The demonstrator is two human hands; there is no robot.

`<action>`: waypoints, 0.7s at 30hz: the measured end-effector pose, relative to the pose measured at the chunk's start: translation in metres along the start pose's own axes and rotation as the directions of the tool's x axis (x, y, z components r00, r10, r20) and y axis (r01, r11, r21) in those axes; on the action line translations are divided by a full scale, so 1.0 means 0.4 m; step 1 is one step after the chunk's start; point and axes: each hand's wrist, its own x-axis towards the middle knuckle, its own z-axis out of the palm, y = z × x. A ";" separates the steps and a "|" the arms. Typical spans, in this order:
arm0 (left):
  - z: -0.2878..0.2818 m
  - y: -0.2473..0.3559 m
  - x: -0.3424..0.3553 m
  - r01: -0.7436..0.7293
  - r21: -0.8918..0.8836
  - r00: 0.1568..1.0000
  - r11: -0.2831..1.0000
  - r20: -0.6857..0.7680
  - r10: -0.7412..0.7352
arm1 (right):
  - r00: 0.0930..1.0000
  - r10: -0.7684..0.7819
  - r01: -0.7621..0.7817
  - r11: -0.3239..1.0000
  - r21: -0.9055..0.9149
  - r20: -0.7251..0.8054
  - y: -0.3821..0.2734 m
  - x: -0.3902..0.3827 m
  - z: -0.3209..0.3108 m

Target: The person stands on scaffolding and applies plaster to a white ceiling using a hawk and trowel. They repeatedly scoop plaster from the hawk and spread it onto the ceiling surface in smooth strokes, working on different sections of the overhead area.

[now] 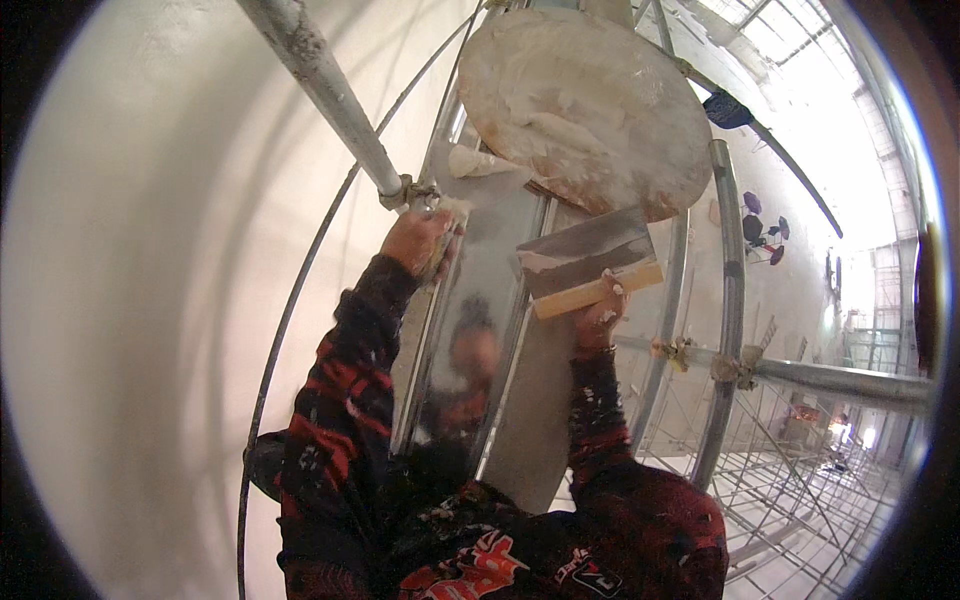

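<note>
My left hand (420,245) is closed around the plaster-smeared handle of a putty knife. A lump of white plaster sits on its grey blade (490,187), close to the near edge of a large round board (640,150). Wet white plaster (560,80) is spread over that board. In my right hand (603,315) is a wide plastering blade (590,245), gripped by its pale yellow back edge. Its grey metal face is tilted up and carries streaks of plaster. White spots of plaster mark my right fingers and both sleeves.
A scaffold pole (330,100) slants down beside my left hand, ending at a clamp. Another upright pole (730,270) meets a horizontal rail (840,385) on the right. A shiny metal plank (465,330) lies beneath my hands. A pale wall (150,300) curves along the left.
</note>
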 end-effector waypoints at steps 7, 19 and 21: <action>-0.094 0.027 0.289 0.010 0.398 0.997 0.917 0.061 -0.037 | 0.981 -0.178 0.163 0.972 -0.169 -0.081 -0.121 0.022 0.017; 0.048 0.174 0.495 0.082 0.773 0.978 0.629 0.060 -0.202 | 0.789 0.612 -0.427 0.487 0.762 0.051 -0.159 0.036 0.046; 0.098 0.174 0.516 0.032 0.797 0.976 0.603 0.104 -0.189 | 0.749 0.656 -0.492 0.451 0.745 0.098 -0.168 0.031 0.032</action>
